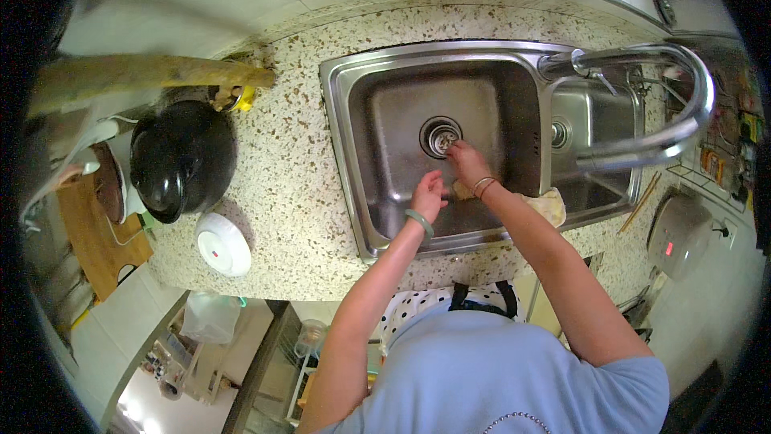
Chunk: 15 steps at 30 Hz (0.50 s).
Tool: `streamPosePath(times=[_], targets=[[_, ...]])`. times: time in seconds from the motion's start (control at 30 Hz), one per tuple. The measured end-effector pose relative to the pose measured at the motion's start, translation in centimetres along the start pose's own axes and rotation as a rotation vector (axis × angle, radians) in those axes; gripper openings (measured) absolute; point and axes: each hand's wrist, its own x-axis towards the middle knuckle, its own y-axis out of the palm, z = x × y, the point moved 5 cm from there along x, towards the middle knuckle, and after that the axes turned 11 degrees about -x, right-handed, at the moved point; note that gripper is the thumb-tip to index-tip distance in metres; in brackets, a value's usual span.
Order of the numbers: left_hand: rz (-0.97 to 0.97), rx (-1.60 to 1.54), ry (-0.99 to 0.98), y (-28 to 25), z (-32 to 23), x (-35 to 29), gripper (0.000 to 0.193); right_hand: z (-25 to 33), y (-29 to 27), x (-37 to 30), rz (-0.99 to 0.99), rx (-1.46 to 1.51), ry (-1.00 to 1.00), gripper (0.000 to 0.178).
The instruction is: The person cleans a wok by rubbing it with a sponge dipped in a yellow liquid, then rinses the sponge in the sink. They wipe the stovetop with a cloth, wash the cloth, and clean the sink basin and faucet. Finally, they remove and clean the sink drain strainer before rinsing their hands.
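My right hand point(467, 165) reaches down into the large steel sink basin point(393, 113), its fingertips bunched at the near right rim of the drain strainer point(442, 141). Whatever those fingers pinch, if anything, is hidden. Just left of it, my left hand point(430, 195) hovers over the basin with loosely bent fingers apart and nothing in them. A pale yellowish cloth point(548, 207) drapes over the front of the divider, beside my right forearm. Another pale bit point(463, 190) shows under my right wrist; I cannot tell whether it is the same cloth.
A curved faucet point(691, 105) arches over the smaller right basin point(594, 105). Left on the speckled counter point(289, 193) are a black pot point(189, 157), an upturned white bowl point(223, 245) and a wooden board point(100, 233). Chopsticks point(640, 203) lie right of the sink.
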Motion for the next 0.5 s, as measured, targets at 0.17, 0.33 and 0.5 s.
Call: streamPosePath(times=[0.17, 0.33, 0.5], targets=[[0.185, -0.031, -0.049, 1.1, -1.6, -3.1, 0.037, 2.4, -6.2, -4.9, -0.251, -0.106, -0.145, 0.011], [0.261, 0.277, 0.304, 1.8, -2.5, -7.1, 0.036, 2.9, -8.8, -9.2, -0.422, -0.112, -0.167, 0.011], [0.269, 0.06, 0.181, 0.1, -3.1, -11.6, 0.033, 4.8, -9.4, -12.6, -0.518, -0.093, -0.117, 0.011]])
